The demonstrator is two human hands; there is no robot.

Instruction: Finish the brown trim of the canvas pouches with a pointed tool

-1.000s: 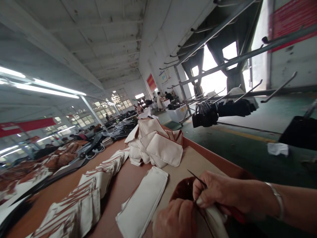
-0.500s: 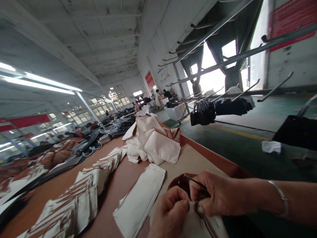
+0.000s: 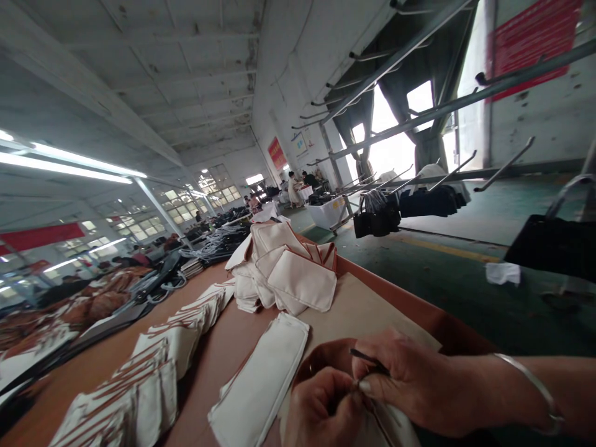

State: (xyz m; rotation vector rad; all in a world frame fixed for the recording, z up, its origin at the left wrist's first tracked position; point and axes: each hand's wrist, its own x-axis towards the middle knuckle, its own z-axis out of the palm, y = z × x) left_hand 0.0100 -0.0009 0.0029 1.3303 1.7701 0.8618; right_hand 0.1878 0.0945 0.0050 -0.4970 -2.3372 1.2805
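At the lower right, my left hand (image 3: 321,406) is closed, pinching the edge of a white stitched piece with brown leather (image 3: 321,355) behind it. My right hand (image 3: 410,379) meets it at the same edge, fingers closed round a slim dark tool (image 3: 366,358) whose end sticks out on the left; its working tip is hidden. A dark seam or slit runs down the white piece below the fingers. Left of my hands lies a flat white stitched panel (image 3: 261,382), with another edge showing beneath it. Beyond is a heap of white panels with brown edging (image 3: 300,279).
Overlapping white and brown pieces (image 3: 156,372) run in a row along the brown table (image 3: 200,354). Brown paper-like sheet (image 3: 354,304) lies under my hands. A metal rack (image 3: 400,133) with dark bags (image 3: 377,214) stands to the right; people work far back.
The view has shifted slightly. Both hands stay together at the edge of the piece; my right hand has turned a little and sits lower, its thumb pressing closer to my left fingers.
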